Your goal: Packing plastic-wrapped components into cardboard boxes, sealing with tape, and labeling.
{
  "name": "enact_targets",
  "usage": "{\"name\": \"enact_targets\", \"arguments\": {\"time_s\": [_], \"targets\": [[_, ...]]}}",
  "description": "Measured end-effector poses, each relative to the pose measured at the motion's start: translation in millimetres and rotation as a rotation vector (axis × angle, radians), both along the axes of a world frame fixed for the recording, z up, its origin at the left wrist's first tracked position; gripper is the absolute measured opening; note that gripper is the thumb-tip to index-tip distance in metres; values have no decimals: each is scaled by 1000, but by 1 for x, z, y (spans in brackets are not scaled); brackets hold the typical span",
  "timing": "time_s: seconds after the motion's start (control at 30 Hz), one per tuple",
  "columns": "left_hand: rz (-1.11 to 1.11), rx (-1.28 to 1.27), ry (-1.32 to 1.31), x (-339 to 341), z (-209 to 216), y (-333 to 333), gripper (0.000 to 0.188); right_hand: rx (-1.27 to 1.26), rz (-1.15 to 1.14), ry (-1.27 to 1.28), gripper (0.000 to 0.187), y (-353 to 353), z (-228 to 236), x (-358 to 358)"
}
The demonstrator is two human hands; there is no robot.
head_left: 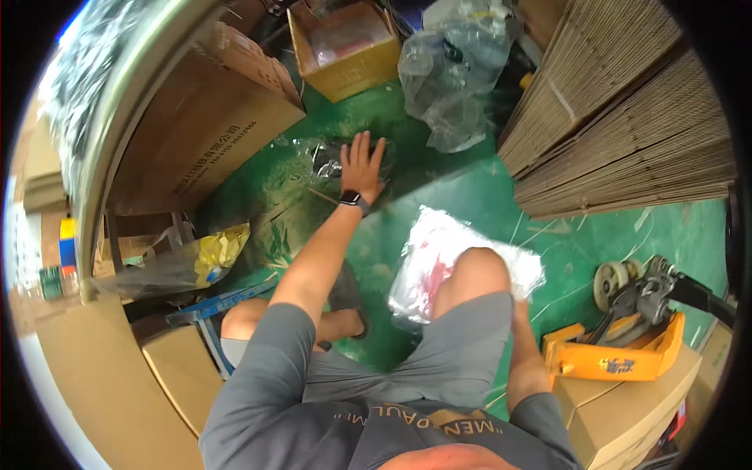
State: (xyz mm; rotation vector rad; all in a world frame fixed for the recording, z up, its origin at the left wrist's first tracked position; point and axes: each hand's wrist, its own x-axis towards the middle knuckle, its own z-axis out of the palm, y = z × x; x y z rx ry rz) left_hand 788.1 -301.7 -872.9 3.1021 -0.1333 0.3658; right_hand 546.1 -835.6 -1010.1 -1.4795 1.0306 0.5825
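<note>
Green floor between flattened cardboard stacks [627, 117] and cartons: my left hand [363, 166], fingers spread wide, lay flat on the clear plastic bag [325, 160] straight ahead at full reach, bag extending leftward; my right hand was hidden behind my knee, state undeterminable.

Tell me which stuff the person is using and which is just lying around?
In use: left hand on a clear bag with something dark inside; white plastic packet by the knee.
Lying about: yellow box, crumpled clear plastic, cardboard stacks, orange tool.
</note>
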Motion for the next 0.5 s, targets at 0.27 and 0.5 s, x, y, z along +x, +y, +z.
{"name": "enact_targets", "arguments": {"time_s": [0.27,0.5], "targets": [[99,-68,469,17,79,67,27,-1,151,-138,63,1,-14,14],[28,-1152,738,-42,459,0,19,2,164,-56,76,-18,-45,4]]}}
